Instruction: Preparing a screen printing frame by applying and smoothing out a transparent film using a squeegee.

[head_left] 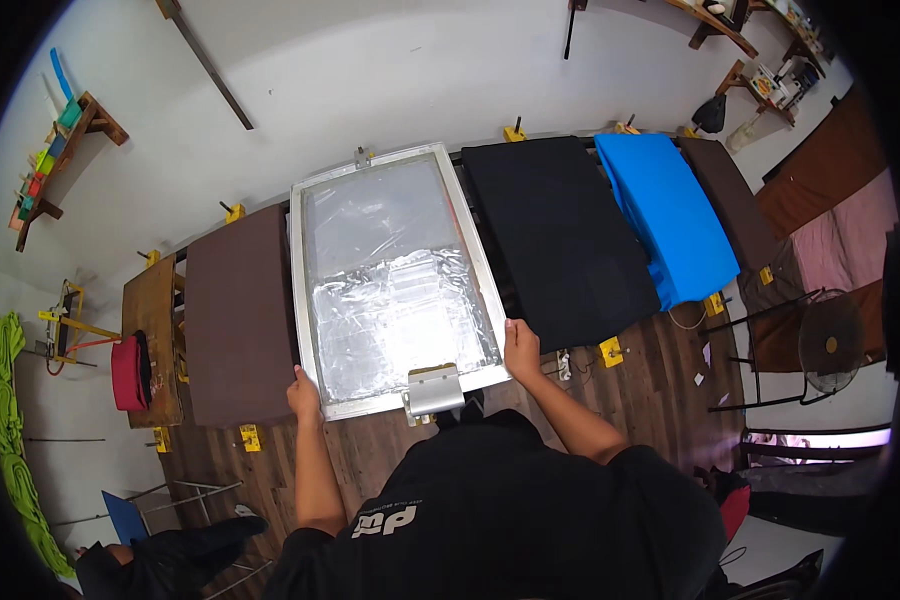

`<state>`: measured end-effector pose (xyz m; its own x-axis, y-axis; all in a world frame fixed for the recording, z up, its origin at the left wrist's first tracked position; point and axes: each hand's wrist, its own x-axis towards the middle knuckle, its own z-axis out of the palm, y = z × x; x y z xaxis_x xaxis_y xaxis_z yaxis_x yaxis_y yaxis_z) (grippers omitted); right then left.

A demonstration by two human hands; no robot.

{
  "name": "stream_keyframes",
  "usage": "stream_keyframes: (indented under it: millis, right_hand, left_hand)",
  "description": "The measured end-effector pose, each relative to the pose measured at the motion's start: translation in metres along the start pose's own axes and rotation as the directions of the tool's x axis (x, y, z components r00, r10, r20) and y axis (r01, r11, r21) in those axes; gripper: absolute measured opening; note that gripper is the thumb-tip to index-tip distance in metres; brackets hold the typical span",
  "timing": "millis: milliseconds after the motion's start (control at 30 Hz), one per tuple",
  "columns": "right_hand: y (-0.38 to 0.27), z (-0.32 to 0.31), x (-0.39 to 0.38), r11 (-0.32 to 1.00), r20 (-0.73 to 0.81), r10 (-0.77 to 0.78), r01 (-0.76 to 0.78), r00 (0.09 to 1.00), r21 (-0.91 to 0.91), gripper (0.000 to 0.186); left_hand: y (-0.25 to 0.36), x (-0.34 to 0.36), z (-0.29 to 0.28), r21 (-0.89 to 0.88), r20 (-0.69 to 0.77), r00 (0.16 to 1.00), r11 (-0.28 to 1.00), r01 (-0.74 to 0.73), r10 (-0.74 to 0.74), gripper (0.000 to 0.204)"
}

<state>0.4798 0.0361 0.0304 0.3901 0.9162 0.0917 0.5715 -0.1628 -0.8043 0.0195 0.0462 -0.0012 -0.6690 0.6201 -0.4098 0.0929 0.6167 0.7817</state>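
Both hands hold a large screen-printing frame (304,290) by its near corners. It has a pale metal rim and a mesh whose nearer half looks shiny and silvery under a bright glare. My left hand (305,393) is closed on the left side near the bottom corner, thumb up along the rim. At the right near corner, my right hand (521,350) wraps the rim the same way. Between them, a metal clamp (434,390) sits on the near edge; a smaller bracket (362,157) is at the far edge. What lies under the frame is hidden.
Left of the frame is a brown cloth-covered board (238,320); right are a black one (565,240), a bright blue cloth (678,220) and another brown board (730,200). Yellow brackets (611,351) line the bench. A fan (830,345) stands right. Another person (160,560) is lower left.
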Motion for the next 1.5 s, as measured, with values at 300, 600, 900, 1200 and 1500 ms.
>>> stream_keyframes:
  millis: [300, 600, 900, 1200, 1500]
  right_hand:
    - [-0.087, -0.025, 0.010, 0.994, -0.074, -0.031, 0.039, 0.997, 0.102, 0.029]
    - [-0.178, 0.099, -0.036, 0.957, -0.055, -0.010, 0.026, 0.998, 0.289, 0.028]
    - [-0.265, 0.283, -0.155, 0.927, -0.056, 0.118, -0.090, 0.991, 0.365, 0.021]
    - [-0.284, 0.382, -0.215, 0.967, -0.125, 0.075, -0.042, 0.989, 0.253, 0.030]
    - [-0.306, 0.389, -0.236, 0.993, -0.156, 0.096, -0.083, 0.983, 0.085, 0.035]
  left_hand:
    - [0.080, -0.021, -0.066, -0.258, 0.173, 0.983, 0.966, -0.012, 0.058, 0.057]
    - [0.093, 0.083, -0.193, -0.294, 0.194, 0.981, 0.954, 0.054, 0.004, 0.055]
    - [0.017, 0.261, -0.341, -0.296, 0.218, 0.974, 0.955, 0.006, 0.062, 0.062]
    - [-0.006, 0.291, -0.413, -0.307, 0.112, 0.988, 0.949, -0.064, 0.103, 0.058]
    - [-0.030, 0.325, -0.425, -0.245, 0.192, 0.981, 0.968, 0.048, 0.000, 0.055]
